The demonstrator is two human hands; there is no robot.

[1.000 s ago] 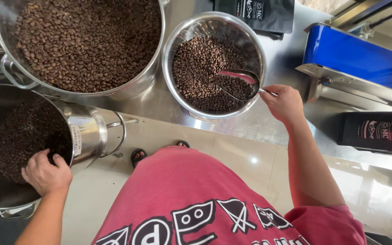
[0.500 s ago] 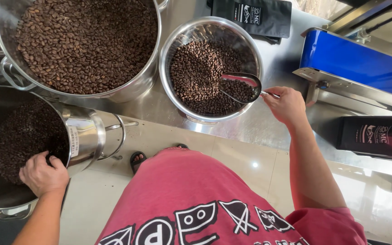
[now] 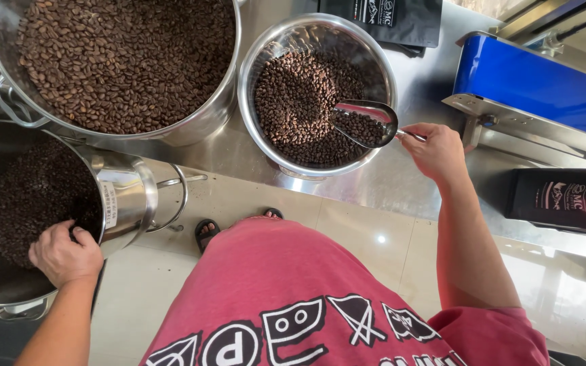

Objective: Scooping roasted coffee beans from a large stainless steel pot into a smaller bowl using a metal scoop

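**beanhead:** So what's each hand up to here?

**potwatcher:** The right hand (image 3: 437, 150) is closed around the handle of a metal scoop (image 3: 366, 123). The scoop is loaded with coffee beans and sits over the right side of the round steel bowl (image 3: 260, 71), just at the bean surface. That bowl is about half full of roasted beans and stands on the steel counter (image 3: 401, 183).

**beanhead:** And the left?

**potwatcher:** The left hand (image 3: 64, 255) is clamped on the near rim of a big steel pot (image 3: 130, 196) down at the lower left, fingers curled over the edge, thumb outside. That pot looks tilted toward the person and has dark beans in it. Can't tell what it's resting on.

**beanhead:** Anything else around?

**potwatcher:** A bigger stockpot (image 3: 201, 122) at the top left, packed with beans, touching or just beside the bowl. A black coffee bag (image 3: 388, 20) lies behind the bowl, another black bag (image 3: 564, 203) at the right edge, and a blue machine (image 3: 530, 85) sits at the upper right. The person wears a red shirt (image 3: 293, 291) with white symbols, sandalled toes showing on the tile floor (image 3: 347, 224).
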